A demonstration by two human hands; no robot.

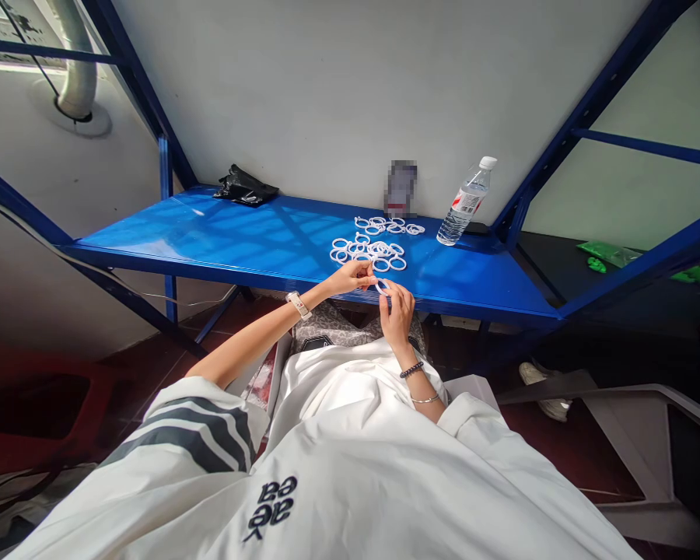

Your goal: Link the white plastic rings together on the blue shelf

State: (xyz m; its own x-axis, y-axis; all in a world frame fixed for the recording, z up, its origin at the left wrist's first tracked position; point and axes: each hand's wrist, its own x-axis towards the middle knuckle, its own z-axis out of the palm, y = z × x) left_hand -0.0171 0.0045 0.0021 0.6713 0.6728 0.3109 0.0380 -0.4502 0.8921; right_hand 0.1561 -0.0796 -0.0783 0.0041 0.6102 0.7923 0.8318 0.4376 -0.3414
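White shirt [373,482] nearest; left fingers [366,281], right fingers [395,292] pinch white ring [379,288] between them.

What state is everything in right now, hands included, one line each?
Left hand: pinched on the held ring
Right hand: fingers bent, at the held ring
Held ring: raised off the table
Near rings: loose, heaped
Far rings: loose, clustered
Bottle: capped, standing
Black bag: crumpled, open or shut unclear
Watch: fastened
Pixelated object: cannot tell
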